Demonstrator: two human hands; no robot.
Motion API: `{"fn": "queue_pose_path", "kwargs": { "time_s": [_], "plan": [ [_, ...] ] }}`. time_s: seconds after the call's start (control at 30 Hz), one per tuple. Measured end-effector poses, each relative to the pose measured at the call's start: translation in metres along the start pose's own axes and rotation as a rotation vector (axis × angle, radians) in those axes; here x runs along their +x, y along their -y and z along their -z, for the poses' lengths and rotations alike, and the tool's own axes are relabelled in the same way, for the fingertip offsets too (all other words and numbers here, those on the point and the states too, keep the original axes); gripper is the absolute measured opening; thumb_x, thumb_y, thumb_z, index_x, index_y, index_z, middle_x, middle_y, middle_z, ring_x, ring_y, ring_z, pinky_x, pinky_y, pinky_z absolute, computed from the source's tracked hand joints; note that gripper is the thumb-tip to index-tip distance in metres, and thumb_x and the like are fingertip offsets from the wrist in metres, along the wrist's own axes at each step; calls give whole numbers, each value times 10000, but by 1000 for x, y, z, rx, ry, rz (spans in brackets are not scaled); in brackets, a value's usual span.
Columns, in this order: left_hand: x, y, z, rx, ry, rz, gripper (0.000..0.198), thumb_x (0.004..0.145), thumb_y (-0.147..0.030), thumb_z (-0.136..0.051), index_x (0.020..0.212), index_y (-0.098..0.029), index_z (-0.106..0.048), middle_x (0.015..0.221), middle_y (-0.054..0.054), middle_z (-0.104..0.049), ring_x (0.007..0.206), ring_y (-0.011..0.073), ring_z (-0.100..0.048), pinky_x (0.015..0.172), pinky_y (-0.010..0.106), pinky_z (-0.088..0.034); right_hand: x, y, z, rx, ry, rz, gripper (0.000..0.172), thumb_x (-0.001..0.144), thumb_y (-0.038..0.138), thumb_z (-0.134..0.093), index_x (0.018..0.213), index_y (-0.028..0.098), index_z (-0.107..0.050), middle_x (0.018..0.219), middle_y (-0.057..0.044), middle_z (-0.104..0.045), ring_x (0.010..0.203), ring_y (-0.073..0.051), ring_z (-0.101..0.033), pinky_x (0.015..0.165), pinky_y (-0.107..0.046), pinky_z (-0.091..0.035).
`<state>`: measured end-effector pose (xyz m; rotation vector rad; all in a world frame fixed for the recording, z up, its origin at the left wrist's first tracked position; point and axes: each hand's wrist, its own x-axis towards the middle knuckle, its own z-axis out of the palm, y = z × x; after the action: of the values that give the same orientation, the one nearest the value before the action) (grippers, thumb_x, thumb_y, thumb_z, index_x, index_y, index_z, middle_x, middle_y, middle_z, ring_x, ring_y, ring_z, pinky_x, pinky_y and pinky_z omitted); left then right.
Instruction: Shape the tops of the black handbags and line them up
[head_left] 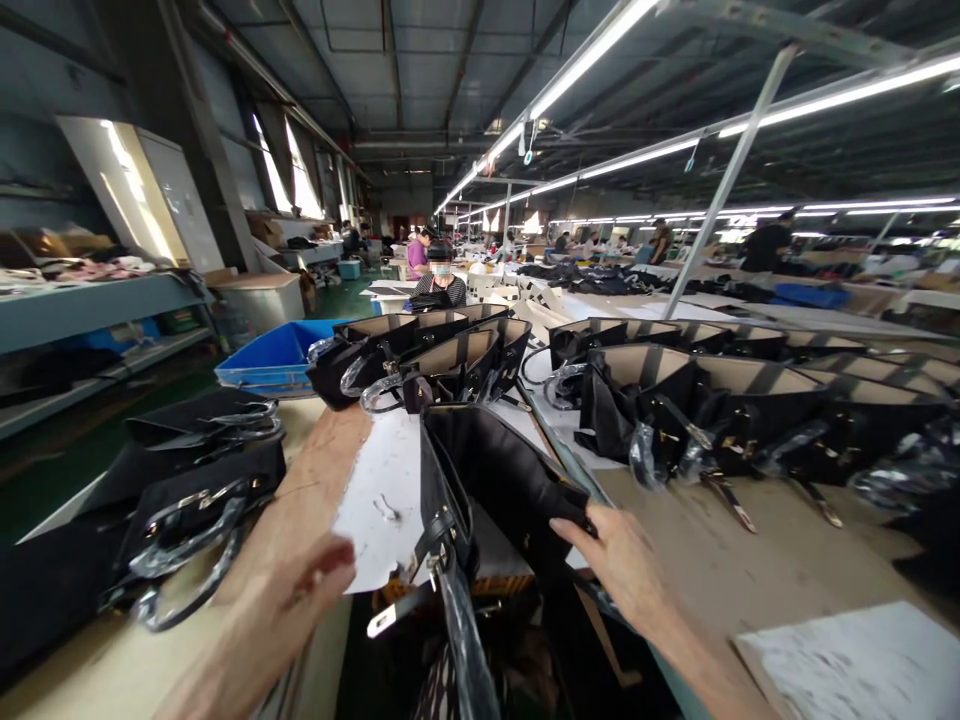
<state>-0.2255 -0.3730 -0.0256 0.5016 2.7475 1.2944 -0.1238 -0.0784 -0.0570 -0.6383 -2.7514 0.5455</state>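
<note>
A black handbag stands open-topped in front of me at the table's edge. My right hand grips the right end of its rim, thumb on the near side. Left of the bag, my left hand hangs in the air, blurred, its fingers loosely bent and apart with nothing seen in them. From the bag's near side hang a plastic-wrapped handle and a strap with a metal tip. The bag's underside is lost in shadow.
More black bags stand in rows on the right table, and others stand ahead. Flat black bags lie at left near a blue bin. White paper covers part of the table. A person sits beyond.
</note>
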Motion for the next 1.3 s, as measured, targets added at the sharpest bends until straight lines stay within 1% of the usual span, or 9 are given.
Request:
{"fn": "queue_pose_path", "kwargs": {
  "time_s": [0.13, 0.27, 0.4, 0.57, 0.7, 0.83, 0.93, 1.1, 1.3],
  "plan": [
    [39, -55, -9, 301, -199, -338, 590, 705, -437, -543, 1221, -205, -375, 1232, 82, -456, 1167, 269, -364, 961, 430, -318, -1, 10, -7, -36, -21, -3, 398, 764, 548, -429, 613, 196, -536, 600, -44, -595, 592, -188, -528, 532, -258, -317],
    [90, -87, -37, 555, -77, -470, 752, 601, -279, -632, 1264, -154, -298, 1205, 131, -471, 1112, 302, -406, 910, 415, -340, 1, 11, 2, 2, 0, -17, 375, 753, 520, -459, 611, 181, -536, 592, -41, -578, 588, -181, -522, 514, -251, -322],
    [124, -70, -35, 639, 84, -453, 690, 616, -58, -463, 1271, -181, -284, 1089, 116, -561, 1011, 271, -507, 827, 376, -383, 16, -10, 28, 157, 107, 30, 363, 751, 487, -461, 633, 162, -573, 602, -24, -577, 600, -181, -520, 513, -247, -341],
    [146, -39, -18, 452, 384, -553, 591, 660, -66, -377, 1229, -225, -386, 1141, 37, -563, 1016, 186, -530, 867, 269, -388, 36, -52, 39, 318, 226, 57, 318, 713, 453, -504, 661, 153, -596, 626, 3, -601, 631, -185, -532, 553, -246, -370],
    [154, -37, -24, 366, 437, -625, 557, 640, -48, -360, 1159, -223, -461, 1085, 5, -592, 995, 158, -538, 868, 235, -395, 38, -56, 33, 353, 200, 48, 319, 716, 446, -500, 710, 144, -605, 655, 2, -609, 667, -193, -538, 588, -251, -385],
    [148, -51, -35, 487, 234, -657, 672, 631, -35, -397, 1279, -197, -323, 1265, 63, -457, 1128, 201, -448, 949, 317, -350, 29, -43, 35, 339, 180, 23, 288, 705, 410, -509, 727, 146, -623, 674, 0, -618, 674, -196, -539, 586, -250, -382],
    [134, -71, -41, 545, 138, -846, 662, 630, -6, -416, 1255, -217, -351, 1314, 64, -387, 1197, 213, -358, 999, 378, -292, 22, -37, 35, 271, 129, -21, 287, 701, 412, -509, 623, 148, -590, 604, 0, -589, 618, -180, -520, 522, -233, -342],
    [114, -111, -61, 485, 240, -1184, 450, 691, -55, -483, 1100, -244, -494, 1316, 30, -370, 1215, 206, -299, 1015, 387, -270, 21, -37, 29, 256, 69, -1, 279, 700, 403, -496, 603, 156, -580, 569, 11, -564, 565, -155, -484, 501, -229, -308],
    [120, -123, -94, 469, 329, -1229, 360, 663, -49, -500, 976, -218, -551, 1328, 26, -355, 1217, 211, -297, 1014, 385, -265, 21, -37, 30, 278, 67, 35, 260, 707, 395, -501, 623, 164, -584, 615, 4, -597, 605, -181, -513, 528, -242, -333]
  ]
}}
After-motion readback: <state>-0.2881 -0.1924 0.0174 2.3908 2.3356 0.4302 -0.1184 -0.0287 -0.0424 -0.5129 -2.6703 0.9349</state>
